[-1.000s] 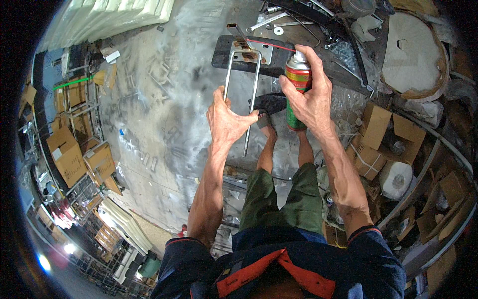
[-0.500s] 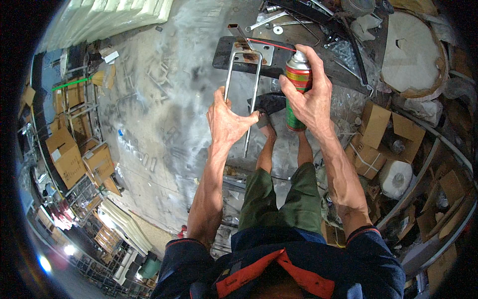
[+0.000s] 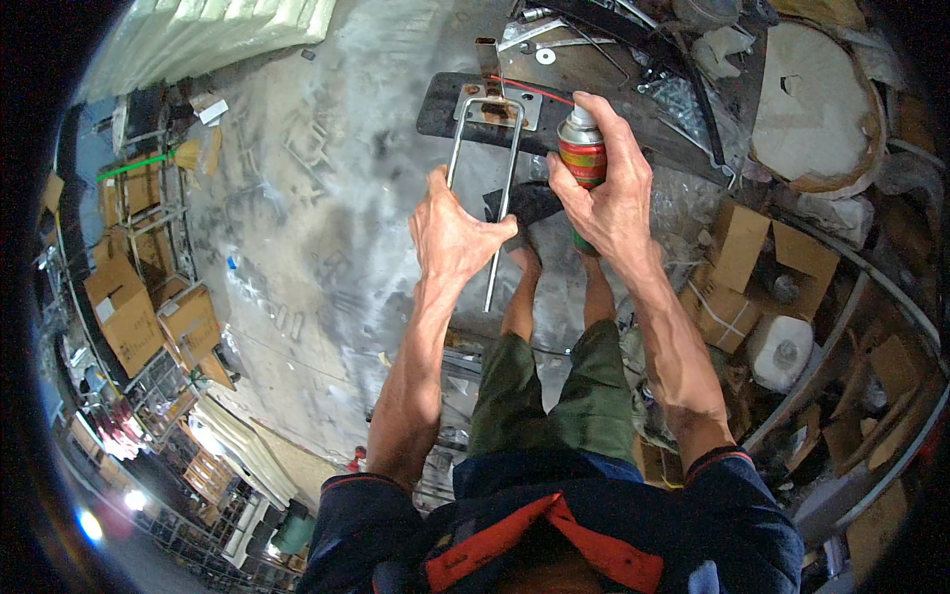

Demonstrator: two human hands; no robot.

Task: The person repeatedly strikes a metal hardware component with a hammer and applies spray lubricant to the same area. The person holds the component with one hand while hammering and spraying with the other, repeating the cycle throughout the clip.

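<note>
My left hand point(image 3: 453, 230) is closed around the legs of a U-shaped metal rod point(image 3: 514, 163). The rod's bend lies over a plate with holes point(image 3: 530, 111) on a dark, round-ended board point(image 3: 438, 111). A short rusty square tube point(image 3: 487, 57) stands up from that plate. In my right hand point(image 3: 616, 188) is a red and green spray can point(image 3: 582, 161), held upright with the index finger on its white nozzle. A thin red straw point(image 3: 539, 88) runs from the nozzle leftward to the foot of the tube.
Wrenches point(image 3: 539, 35) and a washer point(image 3: 545, 57) lie on the dark work surface beyond the board. Right of me are an open cardboard box point(image 3: 757, 259), a white jug point(image 3: 782, 353) and a large round pale piece point(image 3: 819, 104). Foam-like white sheets point(image 3: 213, 40) are stacked at far left.
The can has tilted slightly, its top leaning away from me, and the straw's tip stays by the tube. My left hand still grips the rod. The whole view has shifted a little.
</note>
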